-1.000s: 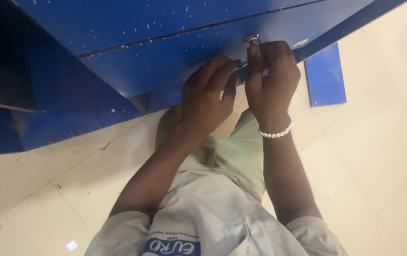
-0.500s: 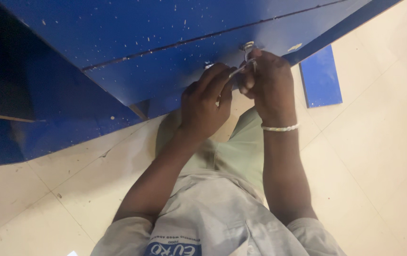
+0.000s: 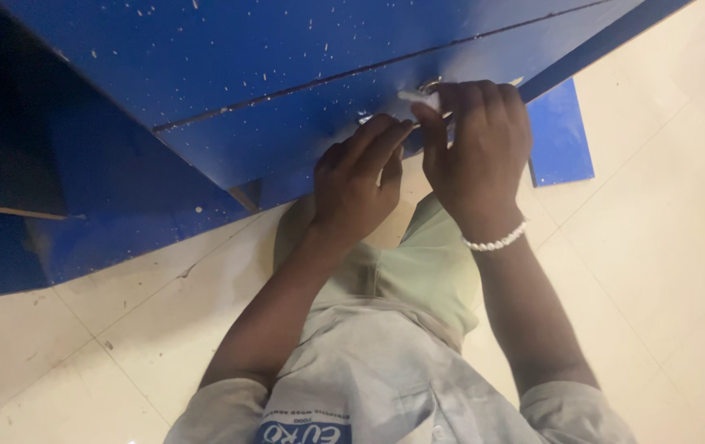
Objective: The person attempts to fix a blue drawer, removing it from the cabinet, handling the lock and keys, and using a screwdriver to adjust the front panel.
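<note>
A blue panel (image 3: 287, 74) speckled with pale dust tilts over my lap. A small metal fitting (image 3: 429, 84) sits on it near its lower edge. My right hand (image 3: 480, 156), with a white bead bracelet (image 3: 496, 241) on the wrist, is curled over the fitting and pinches a small pale piece (image 3: 412, 97) between thumb and fingertips. My left hand (image 3: 361, 189) lies just left of it, fingers stretched up against the panel's edge and fingertips meeting my right thumb. Whether the left hand grips anything is hidden.
A loose blue board (image 3: 562, 136) lies on the cream tiled floor (image 3: 665, 247) to the right. More of the blue cabinet body (image 3: 81, 189), with a dark hollow, stands at the left. My knees in pale green trousers (image 3: 418, 279) sit under the panel.
My right hand has closed further over the metal fitting. My left fingers have straightened up against the panel edge. The view has shifted slightly.
</note>
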